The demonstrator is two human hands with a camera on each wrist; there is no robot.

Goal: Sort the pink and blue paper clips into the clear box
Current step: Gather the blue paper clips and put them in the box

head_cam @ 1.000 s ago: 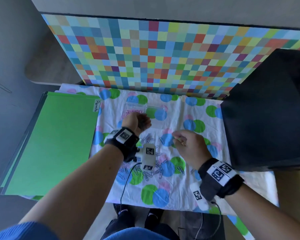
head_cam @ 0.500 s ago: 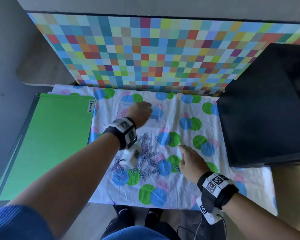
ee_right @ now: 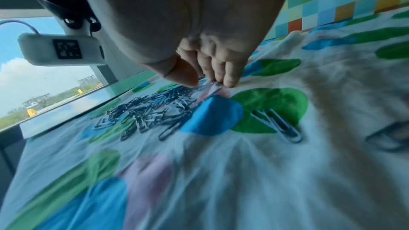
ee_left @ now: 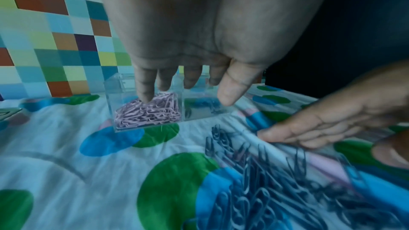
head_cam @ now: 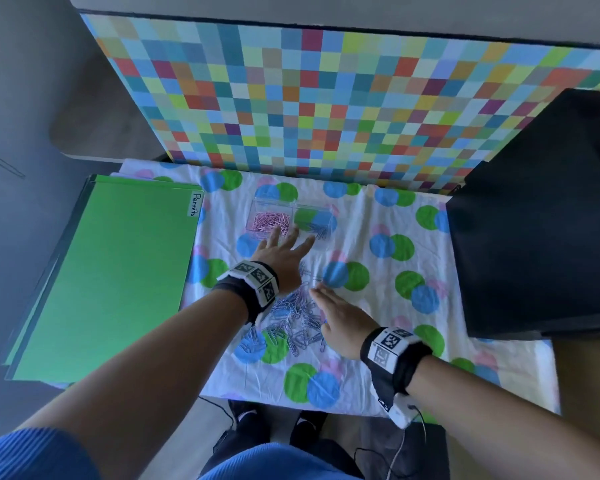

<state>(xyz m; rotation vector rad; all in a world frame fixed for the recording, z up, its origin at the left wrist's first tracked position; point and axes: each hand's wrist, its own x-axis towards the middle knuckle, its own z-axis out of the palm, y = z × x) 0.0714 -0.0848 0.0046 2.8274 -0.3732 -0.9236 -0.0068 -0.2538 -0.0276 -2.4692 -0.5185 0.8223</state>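
The clear box (head_cam: 293, 206) stands on the spotted cloth, with pink clips (head_cam: 269, 223) in its left half and a few blue clips (head_cam: 322, 231) in its right half. My left hand (head_cam: 284, 242) hovers just in front of it with fingers spread and straight, holding nothing; in the left wrist view the left hand (ee_left: 188, 86) hangs over the box (ee_left: 115, 97) and its pink clips (ee_left: 148, 111). My right hand (head_cam: 340, 317) lies flat on the pile of mostly blue clips (head_cam: 288, 327). In the right wrist view its fingertips (ee_right: 228, 80) touch clips at the pile's edge (ee_right: 152, 107).
A green folder labelled Permits (head_cam: 101, 282) lies at the left. A large black box (head_cam: 541, 220) stands at the right. A multicoloured checkered board (head_cam: 326, 98) rises behind the cloth (head_cam: 378, 375). Two loose blue clips (ee_right: 281, 127) lie apart from the pile.
My left hand was a fist over the box's pink side; it has spread its fingers and now hovers in front. My right hand went from pinching to lying flat on the pile.
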